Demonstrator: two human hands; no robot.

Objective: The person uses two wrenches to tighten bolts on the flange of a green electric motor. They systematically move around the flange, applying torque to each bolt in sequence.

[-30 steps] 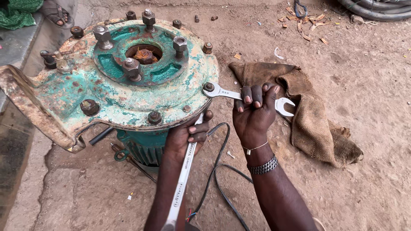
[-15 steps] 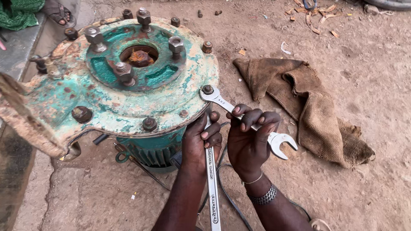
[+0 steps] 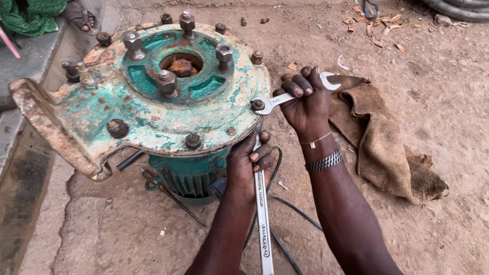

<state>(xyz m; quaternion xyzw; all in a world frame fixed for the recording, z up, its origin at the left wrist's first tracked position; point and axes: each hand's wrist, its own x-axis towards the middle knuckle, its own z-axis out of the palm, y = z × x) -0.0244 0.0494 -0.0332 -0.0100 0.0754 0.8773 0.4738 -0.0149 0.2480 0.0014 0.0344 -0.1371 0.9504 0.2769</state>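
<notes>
Head view, looking down on a worn green motor housing (image 3: 153, 107) standing on dirt ground (image 3: 433, 102), its flange (image 3: 214, 125) rusted and ringed with bolts.

Right hand (image 3: 305, 104) is clamped around the shaft of a silver spanner (image 3: 277, 99) lying on top of the flange edge. The spanner's ring end sits on a rim bolt (image 3: 257, 105); its open end (image 3: 330, 79) sticks out past the fingers, pointing away over the sacking.

Left hand (image 3: 249, 165) grips a second, longer spanner (image 3: 262, 214) that runs nearly upright in the view, its top end tucked under the flange rim below the same bolt. Whether it is seated on a nut there is hidden by the flange.

Change from the earlier frames: the upper spanner has swung round the bolt. Its free end pointed down and to the right before, toward the lower part of the sack; now it points up and to the right, and the right hand has travelled with it, wrist now raised beside the flange. The left hand and lower spanner hold much the same place.

Brown burlap sack (image 3: 387, 147) lies crumpled just right of the hands. Black cable (image 3: 290, 203) trails from under the motor.
</notes>
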